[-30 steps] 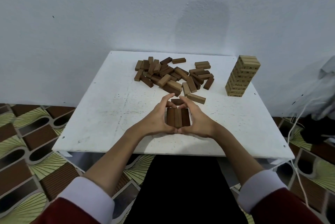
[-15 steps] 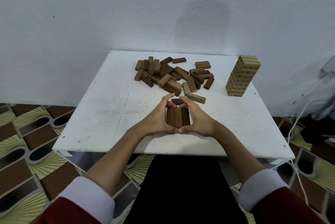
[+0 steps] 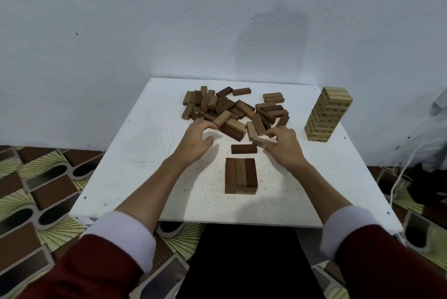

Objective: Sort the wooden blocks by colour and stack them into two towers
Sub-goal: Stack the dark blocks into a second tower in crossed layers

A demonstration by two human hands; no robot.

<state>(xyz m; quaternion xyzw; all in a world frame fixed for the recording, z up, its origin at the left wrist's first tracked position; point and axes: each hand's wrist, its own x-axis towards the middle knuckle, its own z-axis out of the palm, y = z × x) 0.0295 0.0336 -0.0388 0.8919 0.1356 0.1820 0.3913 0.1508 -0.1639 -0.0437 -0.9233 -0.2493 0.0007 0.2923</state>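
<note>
Dark wood makes up the low stack (image 3: 240, 175) near the table's front edge: 3 brown blocks side by side on top, with what looks like 1 more layer under them. A single dark block (image 3: 243, 148) lies crosswise just beyond it, apart from it. The 2 hands are apart, 1 on each side of that block. The right hand (image 3: 283, 147) pinches a pale block (image 3: 262, 140) at the near edge of the loose pile (image 3: 235, 111), fingers curled round it. The left hand (image 3: 194, 140) hovers with fingers curled beside the pile; I cannot tell whether it holds anything.

The light tower (image 3: 327, 117) stands tall at the far right of the white table (image 3: 135, 153), near its edge.

Risks, as I judge them: the pale block belongs on that tall tower, and a heavy or off-centre placement could topple it, perhaps off the table. Pulling it from the pile may drag neighbouring blocks along. Either wrist, crossing low, could knock the dark stack out of square. In this dim light, mid-brown pieces could be sorted wrongly.
</note>
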